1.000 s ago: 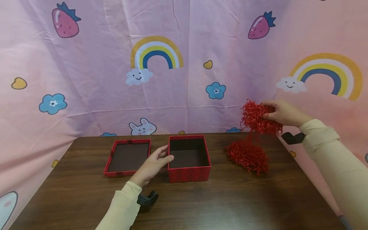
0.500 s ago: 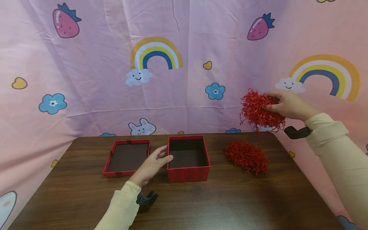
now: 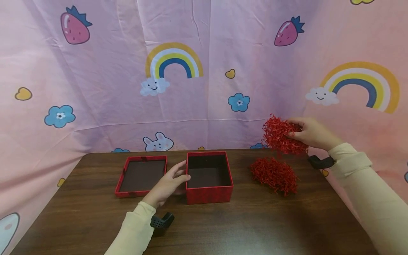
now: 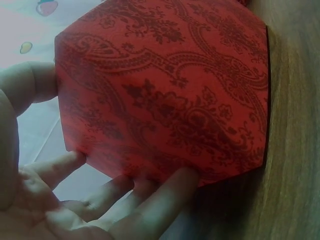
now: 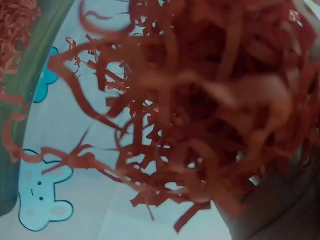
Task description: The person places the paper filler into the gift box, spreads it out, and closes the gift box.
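Observation:
My right hand (image 3: 313,133) grips a loose clump of red crinkle paper (image 3: 279,136), raised above the table. In the right wrist view the shredded strips (image 5: 210,100) fill most of the picture and hide the fingers. Below the hand, a second pile of red crinkle paper (image 3: 274,174) lies on the table. My left hand (image 3: 169,182) holds the left side of a red box (image 3: 208,194), thumb over its rim and fingers along the outer wall. The box is without a lid, dark inside and bare. Its dark paisley pattern (image 4: 165,95) shows in the left wrist view.
A shallow red lid (image 3: 143,175) lies inside up, left of the box, just behind the left hand. The brown wooden table (image 3: 255,226) ends at a hanging pastel cloth (image 3: 207,88) printed with rainbows and strawberries.
The right hand has lifted its clump clear of the pile, then come down a little and slightly left. The left hand and box stay in place.

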The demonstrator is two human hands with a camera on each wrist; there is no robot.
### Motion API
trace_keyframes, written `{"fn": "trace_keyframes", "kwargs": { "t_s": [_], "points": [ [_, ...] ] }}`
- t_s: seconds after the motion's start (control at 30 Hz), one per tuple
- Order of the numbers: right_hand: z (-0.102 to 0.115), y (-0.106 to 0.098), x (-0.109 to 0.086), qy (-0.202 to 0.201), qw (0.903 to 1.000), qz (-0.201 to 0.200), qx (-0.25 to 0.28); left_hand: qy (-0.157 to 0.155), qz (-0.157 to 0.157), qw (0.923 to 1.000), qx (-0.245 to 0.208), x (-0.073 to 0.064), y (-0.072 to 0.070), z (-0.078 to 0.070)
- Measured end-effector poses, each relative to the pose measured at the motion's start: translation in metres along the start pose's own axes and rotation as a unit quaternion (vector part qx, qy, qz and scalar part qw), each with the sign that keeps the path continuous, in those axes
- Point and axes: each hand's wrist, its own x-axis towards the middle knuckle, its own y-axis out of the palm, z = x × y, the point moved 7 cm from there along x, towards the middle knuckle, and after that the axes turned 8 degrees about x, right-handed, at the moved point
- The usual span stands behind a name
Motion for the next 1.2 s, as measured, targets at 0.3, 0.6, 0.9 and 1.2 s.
{"fn": "trace_keyframes", "kwargs": {
  "t_s": [0.3, 0.6, 0.9, 1.2],
  "points": [
    [-0.002, 0.007, 0.001, -0.007, 0.9999, -0.006, 0.008, -0.003, -0.002, 1.0, -0.003, 0.0, 0.0, 0.002],
    [0.023, 0.011, 0.006, -0.042, 0.9991, -0.008, -0.003, -0.009, -0.01, 0.9999, 0.001, -0.001, -0.001, 0.0],
    [0.063, 0.027, 0.016, -0.07, 0.9968, -0.005, 0.039, -0.004, -0.005, 1.0, 0.001, -0.001, -0.001, -0.002],
    [0.109, 0.06, 0.032, -0.147, 0.9871, 0.013, 0.062, -0.012, -0.013, 0.9998, 0.005, -0.001, -0.001, -0.001]
  ]
}}
